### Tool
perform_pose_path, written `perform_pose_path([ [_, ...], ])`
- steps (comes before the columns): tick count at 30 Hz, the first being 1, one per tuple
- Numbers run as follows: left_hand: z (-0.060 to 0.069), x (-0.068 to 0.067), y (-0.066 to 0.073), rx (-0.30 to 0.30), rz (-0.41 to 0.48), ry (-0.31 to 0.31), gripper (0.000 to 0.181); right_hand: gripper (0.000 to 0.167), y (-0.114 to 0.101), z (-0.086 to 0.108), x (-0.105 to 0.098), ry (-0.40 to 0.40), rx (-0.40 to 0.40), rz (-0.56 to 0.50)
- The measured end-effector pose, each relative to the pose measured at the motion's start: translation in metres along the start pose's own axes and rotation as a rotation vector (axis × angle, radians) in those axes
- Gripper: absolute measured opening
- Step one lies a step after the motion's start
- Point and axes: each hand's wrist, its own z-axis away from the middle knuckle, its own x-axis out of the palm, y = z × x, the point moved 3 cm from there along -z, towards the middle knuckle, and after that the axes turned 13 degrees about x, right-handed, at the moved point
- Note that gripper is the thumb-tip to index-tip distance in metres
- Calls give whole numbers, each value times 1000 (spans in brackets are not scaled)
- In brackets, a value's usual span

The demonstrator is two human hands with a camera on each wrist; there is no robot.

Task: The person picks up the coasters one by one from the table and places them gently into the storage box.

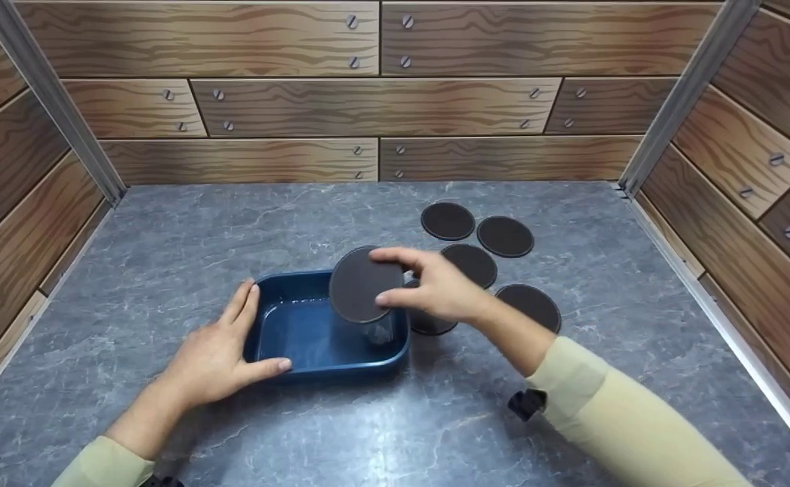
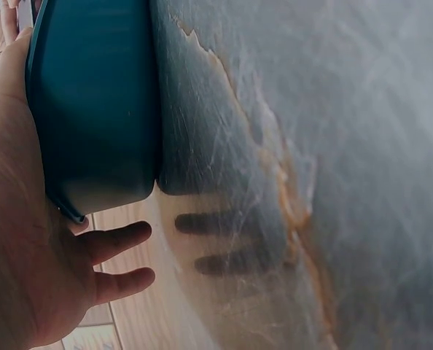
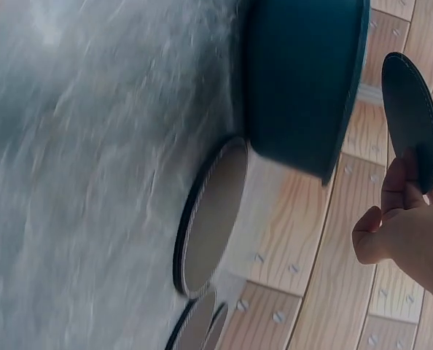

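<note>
Left fingers: the left hand [image 1: 216,355] is laying straight fingers along the left side of the blue tray [image 1: 347,369], its thumb touching the near rim.
Front room: the grey table [image 1: 381,439] is offering open space before the tray.
Tray floor: the visible part is showing no disc; the held disc is hiding some of it.
Right fingers: the right hand [image 1: 435,285] is pinching the held disc [image 1: 362,287] above the tray's right part, higher than the rim.
Progress: one disc is hanging in the grip and five loose discs [image 1: 530,310] are lying on the table, so the work is seemingly at an early stage.
Tight edge: the tray-side disc [image 1: 434,326] is sitting just beside the tray's right wall; contact is unclear.
Far room: bare tabletop is stretching behind the tray, left of the back pair of discs [image 1: 448,221].
</note>
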Motion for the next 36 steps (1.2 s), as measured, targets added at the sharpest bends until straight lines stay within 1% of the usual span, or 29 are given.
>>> perform_pose_path([
  [7,0,0,0,-12,12,-12,126,62,-3,-9,30,-53,25,0],
  [12,0,0,-1,-7,14,-5,126,63,-3,-12,44,-87,40,39],
  [16,0,0,0,-4,12,-2,126,63,-2,-15,53,-97,48,100],
  [24,0,-1,0,-2,10,-2,125,62,-1,-17,64,-74,27,260],
  [30,-1,-1,1,-9,16,-15,126,62,-2,-16,68,-102,27,372],
  [36,-1,-1,1,-7,13,-16,126,64,-1,-16,71,-146,53,504],
])
